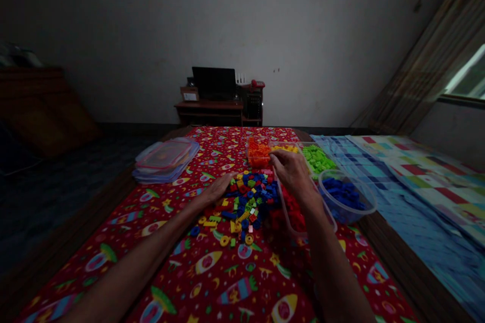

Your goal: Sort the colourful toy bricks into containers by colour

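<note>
The left hand (217,189) lies flat against the mixed brick pile (250,202), grip open and empty. The right hand (291,171) hovers over the red-brick tub (299,229), grip curled; whether it holds anything I cannot tell.

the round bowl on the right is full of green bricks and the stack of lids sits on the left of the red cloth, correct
Not quite. The round bowl holds blue bricks, not green; the green ones lie further back. The stack of lids does sit on the left of the red cloth. The head view shows this.
</note>
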`<state>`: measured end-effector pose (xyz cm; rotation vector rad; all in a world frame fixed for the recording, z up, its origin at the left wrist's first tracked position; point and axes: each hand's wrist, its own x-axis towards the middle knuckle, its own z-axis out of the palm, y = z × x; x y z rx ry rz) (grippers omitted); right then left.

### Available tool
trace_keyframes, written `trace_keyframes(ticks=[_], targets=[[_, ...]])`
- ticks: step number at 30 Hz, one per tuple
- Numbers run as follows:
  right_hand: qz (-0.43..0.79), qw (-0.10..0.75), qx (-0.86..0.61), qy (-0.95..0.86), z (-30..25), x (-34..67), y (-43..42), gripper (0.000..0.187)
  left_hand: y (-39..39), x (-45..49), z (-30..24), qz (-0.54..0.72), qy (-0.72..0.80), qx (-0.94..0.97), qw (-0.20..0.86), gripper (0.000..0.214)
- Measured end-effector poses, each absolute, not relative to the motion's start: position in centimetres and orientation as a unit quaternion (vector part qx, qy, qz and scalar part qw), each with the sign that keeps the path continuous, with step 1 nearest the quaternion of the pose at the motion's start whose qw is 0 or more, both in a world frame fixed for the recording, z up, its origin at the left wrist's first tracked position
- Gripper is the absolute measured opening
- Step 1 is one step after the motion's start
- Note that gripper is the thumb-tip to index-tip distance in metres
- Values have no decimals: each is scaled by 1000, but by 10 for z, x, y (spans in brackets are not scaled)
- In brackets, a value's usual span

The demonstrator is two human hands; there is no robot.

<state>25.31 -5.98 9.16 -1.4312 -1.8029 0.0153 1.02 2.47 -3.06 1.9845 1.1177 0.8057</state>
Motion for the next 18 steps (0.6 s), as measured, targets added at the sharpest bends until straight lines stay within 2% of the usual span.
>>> trace_keyframes(ticks=[7,14,18], targets=[[15,379,-572,-727,86,252,-53,26,-6,18,-8,281,414,776,384,53],[46,216,-560,-799,60,217,-51,19,-9,2,-8,294,400,721,483,55],[11,192,-506,-841,29,195,-55,26,-5,-4,-14,284,383,720,504,54]])
